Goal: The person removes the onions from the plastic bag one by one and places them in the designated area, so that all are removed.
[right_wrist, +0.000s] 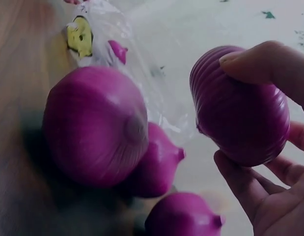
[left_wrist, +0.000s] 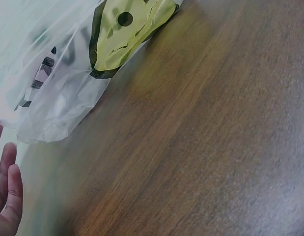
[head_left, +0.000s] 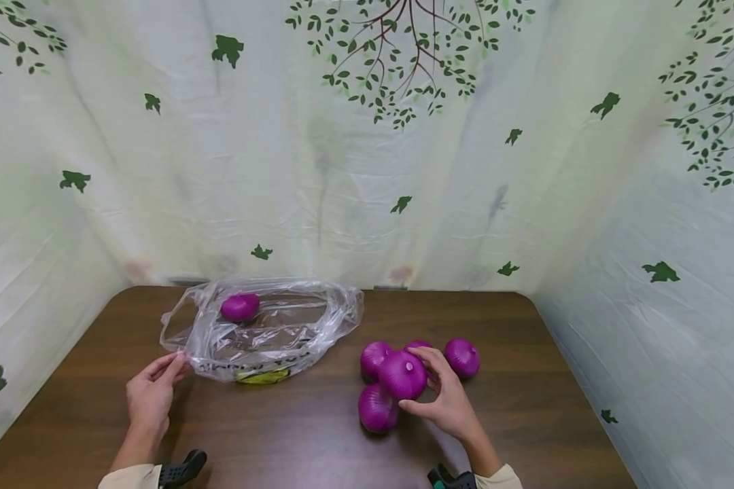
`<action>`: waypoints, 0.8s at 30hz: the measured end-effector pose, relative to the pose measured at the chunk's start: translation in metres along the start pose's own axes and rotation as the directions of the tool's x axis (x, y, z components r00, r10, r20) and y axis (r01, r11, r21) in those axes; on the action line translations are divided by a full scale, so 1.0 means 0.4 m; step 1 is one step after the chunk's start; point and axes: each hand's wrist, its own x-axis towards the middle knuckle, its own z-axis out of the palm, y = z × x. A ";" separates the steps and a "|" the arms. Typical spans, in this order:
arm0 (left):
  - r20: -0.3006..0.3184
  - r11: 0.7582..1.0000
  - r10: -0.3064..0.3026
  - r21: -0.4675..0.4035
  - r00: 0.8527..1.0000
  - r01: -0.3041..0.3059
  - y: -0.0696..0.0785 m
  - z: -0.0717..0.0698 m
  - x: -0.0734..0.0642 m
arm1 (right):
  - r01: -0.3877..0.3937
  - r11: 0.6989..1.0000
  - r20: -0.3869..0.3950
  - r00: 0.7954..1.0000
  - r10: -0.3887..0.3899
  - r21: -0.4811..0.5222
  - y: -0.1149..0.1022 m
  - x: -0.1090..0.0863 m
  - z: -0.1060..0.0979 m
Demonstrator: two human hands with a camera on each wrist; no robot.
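Note:
A clear plastic bag [head_left: 281, 339] with a yellow print lies on the table's left half, its mouth facing up. One purple onion [head_left: 240, 307] shows at the bag's left side. My left hand [head_left: 153, 394] pinches the bag's near left edge between thumb and fingers. In the right wrist view, my right hand [right_wrist: 274, 191] grips an onion [right_wrist: 240, 105] between thumb and fingertips, raised above the others. Beneath and around it sit several more onions, among them a near one [head_left: 378, 409], one at the left [head_left: 376, 360] and one at the right [head_left: 462, 358].
The brown wooden table [head_left: 269, 435] ends at rounded far corners. Pale sheeting [head_left: 342, 170] printed with leaves and branches hangs behind it and at both sides. Dark straps [head_left: 183, 468] sit on both wrists.

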 end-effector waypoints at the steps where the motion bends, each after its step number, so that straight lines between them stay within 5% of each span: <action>1: 0.003 1.000 0.001 0.001 1.000 -0.001 0.000 0.001 0.001 | 0.010 1.000 0.000 1.000 -0.010 0.005 0.003 -0.005 -0.003; 7: 0.006 1.000 -0.005 0.003 1.000 0.005 0.000 0.001 0.001 | 0.051 0.998 -0.004 0.999 -0.051 0.023 0.025 -0.037 -0.016; 24: 0.002 1.000 0.010 -0.014 1.000 -0.010 0.002 0.006 -0.003 | -0.020 1.000 -0.115 0.993 0.019 -0.008 0.076 -0.126 -0.012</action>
